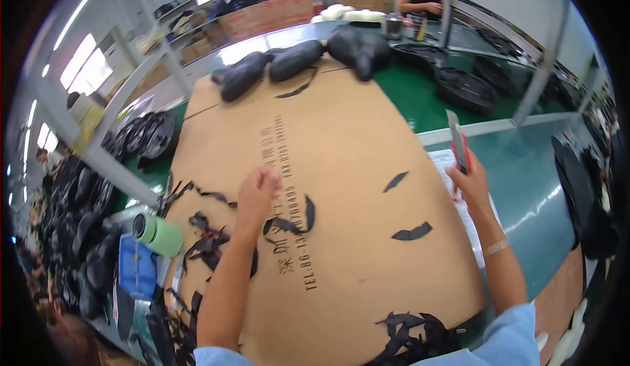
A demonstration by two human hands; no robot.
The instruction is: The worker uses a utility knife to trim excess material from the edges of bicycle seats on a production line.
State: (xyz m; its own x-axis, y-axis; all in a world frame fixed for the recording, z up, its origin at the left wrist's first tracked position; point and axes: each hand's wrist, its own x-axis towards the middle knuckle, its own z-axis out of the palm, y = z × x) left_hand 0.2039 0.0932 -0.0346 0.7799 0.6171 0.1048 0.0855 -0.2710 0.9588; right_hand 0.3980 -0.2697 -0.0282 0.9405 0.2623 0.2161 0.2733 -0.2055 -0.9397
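- One red-and-grey cutter (pixel 463 154) sits in my right grip (pixel 471 181), fingers closed around its handle, blade upward, by the right edge of the cardboard (pixel 361 143).
- I'd expect it light, stiff and sharp; best held by the red handle, clear of the blade.
- My left grip (pixel 259 187) is curled over the cardboard near a black strip (pixel 310 213); I can't tell whether it holds anything.
- That strip looks thin, limp and light; I'd pinch one end.
- My sleeve (pixel 512 336) partly hides the near scrap pile (pixel 426 330), which the frame may also crop.
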